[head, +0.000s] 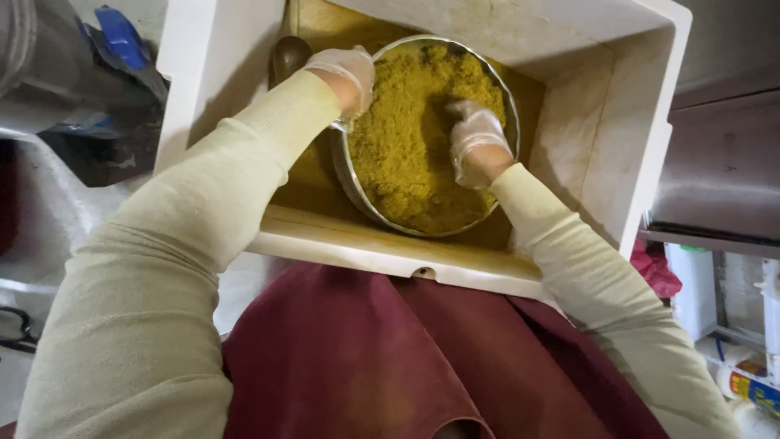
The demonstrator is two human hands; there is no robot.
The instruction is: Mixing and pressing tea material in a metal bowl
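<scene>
A round metal sieve full of coarse yellow-green crumbly powder sits tilted inside a large white box. My left hand, in a thin clear glove, grips the sieve's rim at its upper left. My right hand, also gloved, presses down into the powder at the right side, fingers spread and partly sunk in. Both arms wear pale yellow-green sleeves.
A dark metal ladle leans in the box's back left corner. The box floor is dusted yellow. A dark red apron hangs below. Blue and black gear lies left; steel surface and bottles stand right.
</scene>
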